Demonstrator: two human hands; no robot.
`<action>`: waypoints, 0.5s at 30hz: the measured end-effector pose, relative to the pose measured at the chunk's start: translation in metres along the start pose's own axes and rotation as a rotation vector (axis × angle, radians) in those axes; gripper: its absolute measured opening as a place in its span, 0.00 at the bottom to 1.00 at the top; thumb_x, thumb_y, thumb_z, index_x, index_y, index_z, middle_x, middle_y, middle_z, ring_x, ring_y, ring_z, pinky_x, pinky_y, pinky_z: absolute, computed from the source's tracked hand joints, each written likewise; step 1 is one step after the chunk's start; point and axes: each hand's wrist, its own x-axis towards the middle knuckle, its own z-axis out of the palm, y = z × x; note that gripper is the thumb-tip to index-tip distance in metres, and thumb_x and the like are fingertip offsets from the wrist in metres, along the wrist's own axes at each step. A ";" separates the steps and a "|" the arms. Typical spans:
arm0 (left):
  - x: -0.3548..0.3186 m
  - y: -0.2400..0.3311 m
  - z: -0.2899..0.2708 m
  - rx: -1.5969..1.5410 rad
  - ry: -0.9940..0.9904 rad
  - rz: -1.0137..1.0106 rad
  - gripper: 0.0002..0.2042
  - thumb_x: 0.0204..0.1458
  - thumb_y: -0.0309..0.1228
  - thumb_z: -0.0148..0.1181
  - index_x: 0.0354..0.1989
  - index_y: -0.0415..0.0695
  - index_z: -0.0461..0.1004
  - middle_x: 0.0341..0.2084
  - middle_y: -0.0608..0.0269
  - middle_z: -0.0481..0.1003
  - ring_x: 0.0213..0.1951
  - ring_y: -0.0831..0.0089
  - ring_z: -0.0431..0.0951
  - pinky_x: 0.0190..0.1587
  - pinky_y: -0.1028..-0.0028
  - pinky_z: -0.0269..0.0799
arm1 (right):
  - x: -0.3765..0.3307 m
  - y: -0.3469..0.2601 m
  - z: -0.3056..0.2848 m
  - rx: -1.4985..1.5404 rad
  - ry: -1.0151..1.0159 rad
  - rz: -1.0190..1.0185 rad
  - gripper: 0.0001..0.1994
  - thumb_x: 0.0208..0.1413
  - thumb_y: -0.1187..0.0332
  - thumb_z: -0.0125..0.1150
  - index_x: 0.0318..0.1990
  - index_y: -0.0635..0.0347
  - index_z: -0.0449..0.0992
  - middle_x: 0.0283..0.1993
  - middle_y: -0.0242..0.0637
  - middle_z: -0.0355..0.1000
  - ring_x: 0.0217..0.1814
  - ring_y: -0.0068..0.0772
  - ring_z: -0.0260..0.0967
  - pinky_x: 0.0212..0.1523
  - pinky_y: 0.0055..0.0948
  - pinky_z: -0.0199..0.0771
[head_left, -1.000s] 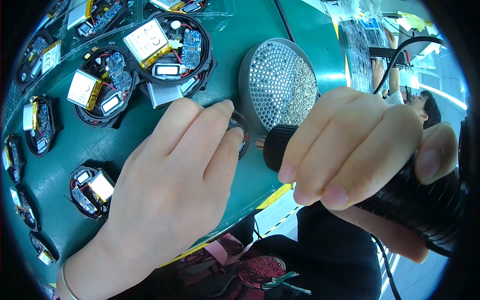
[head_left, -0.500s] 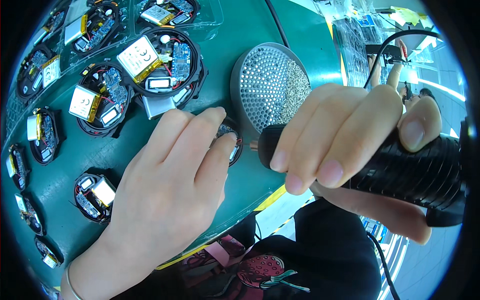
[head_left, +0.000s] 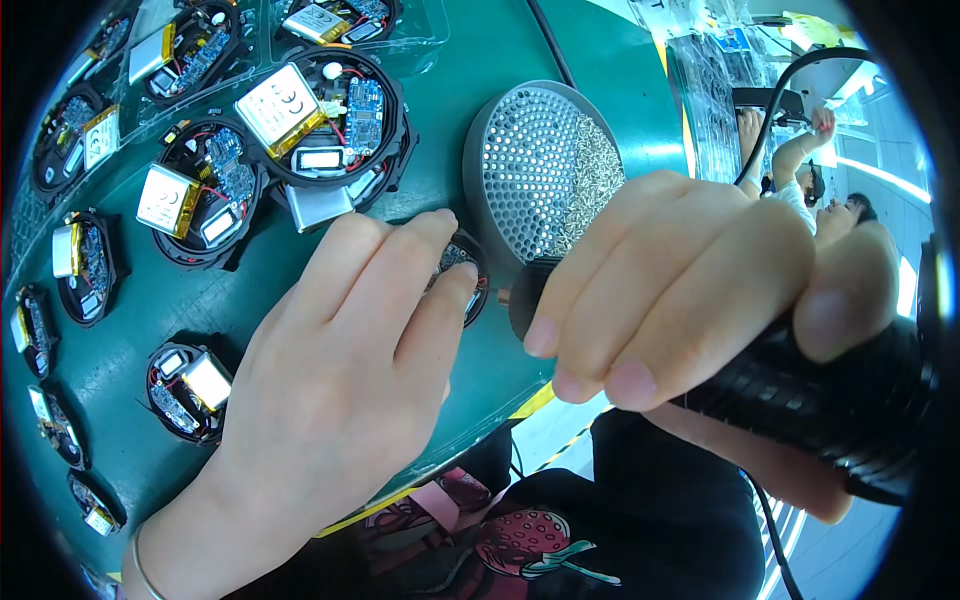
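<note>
My right hand [head_left: 690,285] is wrapped round a black electric screwdriver [head_left: 800,405], held at a slant with its coppery tip end pointing left. That tip meets the right edge of a small round electronic module [head_left: 463,252] lying on the green mat. My left hand [head_left: 335,345] grips this module, fingers curled over it, so most of it is hidden. Just right of the module stands a round grey perforated dish [head_left: 520,170], with many small silver screws [head_left: 595,185] gathered along its right side.
Round black housings [head_left: 330,120] with circuit boards and silver battery packs lie across the left of the green table [head_left: 450,60]. Some sit in a clear plastic tray [head_left: 425,35] at the back. A black cable [head_left: 550,40] runs behind the dish. Another person [head_left: 805,180] is at the far right.
My right hand and the screwdriver's rear end have shifted slightly downward, and the tool's angle has changed. My left hand and the module have hardly moved. The person behind has moved an arm.
</note>
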 end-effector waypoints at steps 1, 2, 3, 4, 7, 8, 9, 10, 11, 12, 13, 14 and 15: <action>0.000 -0.001 -0.001 0.002 0.000 0.003 0.21 0.28 0.19 0.63 0.38 0.35 0.73 0.46 0.51 0.70 0.41 0.53 0.71 0.41 0.62 0.70 | 0.001 -0.006 0.000 -0.051 0.009 0.145 0.38 0.50 0.42 0.61 0.55 0.63 0.53 0.30 0.45 0.71 0.19 0.38 0.72 0.18 0.35 0.79; -0.001 -0.001 -0.001 0.001 -0.015 -0.002 0.21 0.28 0.18 0.62 0.38 0.36 0.73 0.47 0.50 0.70 0.42 0.52 0.71 0.43 0.62 0.70 | -0.001 -0.007 0.001 -0.078 0.037 0.152 0.38 0.51 0.43 0.61 0.55 0.64 0.53 0.32 0.45 0.70 0.19 0.37 0.72 0.18 0.34 0.79; -0.002 -0.002 -0.002 0.000 -0.030 -0.008 0.21 0.28 0.18 0.61 0.39 0.37 0.74 0.47 0.49 0.69 0.44 0.51 0.71 0.44 0.62 0.70 | 0.000 -0.007 0.003 -0.104 0.065 0.158 0.37 0.52 0.44 0.61 0.55 0.66 0.54 0.33 0.45 0.69 0.20 0.37 0.72 0.19 0.33 0.79; -0.004 -0.003 -0.002 0.007 -0.032 -0.006 0.21 0.28 0.18 0.61 0.39 0.37 0.74 0.47 0.49 0.69 0.44 0.51 0.71 0.44 0.62 0.70 | -0.011 -0.001 -0.005 0.072 0.124 0.025 0.36 0.53 0.45 0.60 0.53 0.68 0.56 0.35 0.43 0.68 0.22 0.36 0.72 0.21 0.32 0.80; -0.001 0.003 -0.006 -0.063 -0.069 -0.037 0.22 0.30 0.17 0.60 0.41 0.40 0.75 0.46 0.48 0.69 0.49 0.49 0.71 0.47 0.60 0.71 | -0.017 -0.033 -0.010 -0.136 0.365 0.017 0.36 0.52 0.43 0.61 0.52 0.69 0.60 0.34 0.39 0.67 0.23 0.31 0.70 0.25 0.31 0.74; 0.000 0.005 -0.007 -0.025 -0.105 -0.002 0.22 0.30 0.17 0.60 0.42 0.40 0.75 0.45 0.48 0.68 0.50 0.48 0.71 0.48 0.59 0.71 | -0.016 -0.044 -0.027 -0.101 0.283 0.092 0.37 0.50 0.41 0.61 0.51 0.69 0.62 0.34 0.38 0.67 0.24 0.30 0.70 0.27 0.31 0.72; -0.001 0.005 -0.008 0.022 -0.143 0.018 0.23 0.31 0.16 0.60 0.43 0.41 0.76 0.45 0.48 0.68 0.51 0.47 0.70 0.49 0.58 0.71 | -0.015 -0.046 -0.044 -0.047 0.202 0.164 0.39 0.48 0.38 0.60 0.51 0.69 0.63 0.34 0.37 0.67 0.25 0.29 0.69 0.28 0.31 0.70; -0.002 0.007 -0.010 0.038 -0.172 -0.006 0.23 0.32 0.15 0.60 0.44 0.41 0.75 0.45 0.48 0.67 0.53 0.45 0.69 0.49 0.56 0.71 | -0.018 -0.046 -0.051 -0.094 0.187 0.172 0.41 0.46 0.33 0.58 0.51 0.67 0.66 0.34 0.36 0.67 0.26 0.30 0.69 0.28 0.34 0.69; -0.002 0.007 -0.011 0.037 -0.179 -0.003 0.23 0.32 0.15 0.60 0.44 0.41 0.75 0.45 0.48 0.67 0.53 0.45 0.69 0.49 0.56 0.71 | -0.019 -0.039 -0.046 -0.140 0.259 0.160 0.43 0.44 0.29 0.54 0.52 0.64 0.67 0.34 0.35 0.67 0.25 0.30 0.68 0.28 0.34 0.69; -0.001 0.006 -0.011 0.015 -0.170 -0.024 0.23 0.33 0.16 0.60 0.44 0.41 0.75 0.46 0.48 0.66 0.53 0.45 0.69 0.49 0.56 0.71 | -0.019 -0.037 -0.047 -0.168 0.256 0.168 0.45 0.43 0.27 0.53 0.52 0.62 0.67 0.34 0.36 0.67 0.25 0.31 0.68 0.28 0.35 0.69; -0.001 0.005 -0.010 -0.008 -0.162 -0.045 0.23 0.33 0.16 0.60 0.44 0.41 0.75 0.46 0.47 0.66 0.53 0.45 0.69 0.49 0.56 0.71 | -0.020 -0.035 -0.049 -0.197 0.253 0.176 0.46 0.42 0.25 0.51 0.53 0.60 0.68 0.35 0.36 0.67 0.25 0.31 0.68 0.28 0.36 0.69; -0.001 0.003 -0.009 -0.004 -0.141 -0.019 0.22 0.33 0.18 0.64 0.44 0.40 0.74 0.47 0.46 0.65 0.52 0.46 0.69 0.49 0.58 0.72 | -0.020 -0.032 -0.048 -0.202 0.259 0.176 0.46 0.42 0.25 0.51 0.53 0.60 0.68 0.35 0.36 0.67 0.25 0.31 0.68 0.28 0.36 0.69; -0.001 0.004 -0.010 -0.006 -0.146 -0.013 0.22 0.33 0.18 0.64 0.44 0.40 0.74 0.47 0.46 0.65 0.52 0.46 0.69 0.49 0.58 0.72 | -0.020 -0.029 -0.046 -0.223 0.264 0.160 0.47 0.40 0.23 0.49 0.52 0.59 0.68 0.35 0.36 0.67 0.25 0.32 0.68 0.27 0.36 0.69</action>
